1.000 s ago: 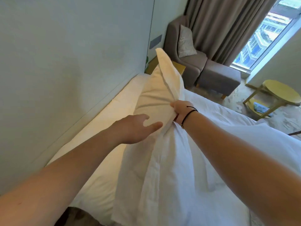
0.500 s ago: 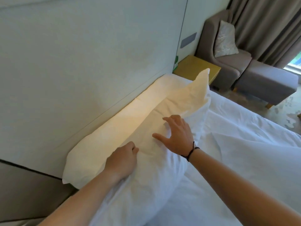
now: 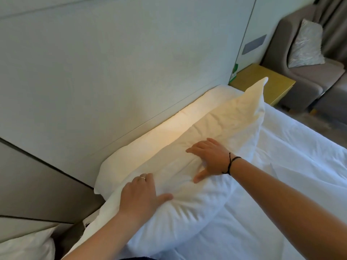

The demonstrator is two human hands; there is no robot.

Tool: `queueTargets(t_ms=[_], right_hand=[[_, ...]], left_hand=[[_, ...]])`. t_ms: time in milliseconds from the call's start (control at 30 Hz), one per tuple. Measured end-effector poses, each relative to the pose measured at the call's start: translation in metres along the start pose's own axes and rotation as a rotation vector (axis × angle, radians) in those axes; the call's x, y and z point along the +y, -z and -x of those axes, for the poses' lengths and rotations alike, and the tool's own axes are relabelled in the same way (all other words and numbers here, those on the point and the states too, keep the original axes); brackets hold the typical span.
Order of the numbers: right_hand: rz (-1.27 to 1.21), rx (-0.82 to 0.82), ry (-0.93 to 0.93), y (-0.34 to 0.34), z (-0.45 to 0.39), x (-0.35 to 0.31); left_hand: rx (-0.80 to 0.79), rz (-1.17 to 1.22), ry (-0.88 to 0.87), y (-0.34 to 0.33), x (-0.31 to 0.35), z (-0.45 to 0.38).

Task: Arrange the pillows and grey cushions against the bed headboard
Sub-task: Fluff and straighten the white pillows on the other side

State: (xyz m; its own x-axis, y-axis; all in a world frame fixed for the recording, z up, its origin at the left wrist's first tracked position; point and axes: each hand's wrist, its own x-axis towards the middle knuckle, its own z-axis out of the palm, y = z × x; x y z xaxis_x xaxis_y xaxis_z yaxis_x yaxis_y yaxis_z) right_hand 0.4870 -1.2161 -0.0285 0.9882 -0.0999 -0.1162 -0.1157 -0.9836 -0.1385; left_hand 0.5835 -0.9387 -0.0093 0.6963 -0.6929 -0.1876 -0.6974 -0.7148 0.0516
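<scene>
Pillow, white and plump, lies lengthwise on the bed, leaning toward the headboard. A second white pillow sits behind it, between it and the headboard and touching both. The far corner of the front pillow stands up in a point near the yellow bedside counter.

Handling, as judged: the pillow is soft and light, dents readily under the palms, and its cotton case creases and slides over the filling. It will not hold a shape unless plumped. Best purchase is at the corners or along the long edges, where the fabric can be bunched; pressing on the middle only flattens it.

Left hand lies flat and spread on the near end of the front pillow, fingers extended, a ring visible, gripping nothing. Right hand lies flat further along, at about mid-length, palm down with fingers splayed, a dark cord at the wrist; it presses the fabric without clutching it. The pillow is therefore directly beneath both palms.

Outward from there: white duvet on the right of the bed, another white pillow at the near left edge on what looks like a separate bed, and a grey armchair at far right carrying one pale grey cushion. No grey cushion is yet on the bed, so that part of the task appears outstanding.
</scene>
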Motion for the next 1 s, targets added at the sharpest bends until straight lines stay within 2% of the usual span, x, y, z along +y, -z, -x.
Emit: queueTargets(t_ms=[133, 200, 300, 467, 567, 700, 867, 1000], right_hand=[[0.090, -0.036, 0.044, -0.001, -0.024, -0.005], [0.139, -0.015, 0.023, -0.002, -0.036, -0.012], [0.195, 0.074, -0.040, -0.001, -0.052, -0.025], [0.186, 0.334, -0.174, 0.002, -0.071, -0.035], [0.108, 0.461, -0.277, 0.030, -0.089, -0.027], [0.055, 0.604, -0.305, 0.091, -0.118, -0.003], [0.083, 0.700, -0.356, 0.175, -0.164, 0.037], [0.076, 0.739, -0.488, 0.213, -0.222, 0.081]], left_hand=[[-0.075, -0.004, 0.005, -0.011, -0.022, -0.020], [-0.058, 0.015, -0.008, -0.016, -0.031, -0.030], [0.010, 0.008, -0.026, -0.020, -0.042, -0.045], [0.082, 0.094, -0.034, -0.007, -0.063, -0.077], [0.182, 0.141, -0.047, 0.027, -0.067, -0.108], [0.300, 0.233, -0.170, 0.087, -0.064, -0.151], [0.425, 0.311, -0.279, 0.169, -0.062, -0.225], [0.466, 0.335, -0.315, 0.204, -0.064, -0.306]])
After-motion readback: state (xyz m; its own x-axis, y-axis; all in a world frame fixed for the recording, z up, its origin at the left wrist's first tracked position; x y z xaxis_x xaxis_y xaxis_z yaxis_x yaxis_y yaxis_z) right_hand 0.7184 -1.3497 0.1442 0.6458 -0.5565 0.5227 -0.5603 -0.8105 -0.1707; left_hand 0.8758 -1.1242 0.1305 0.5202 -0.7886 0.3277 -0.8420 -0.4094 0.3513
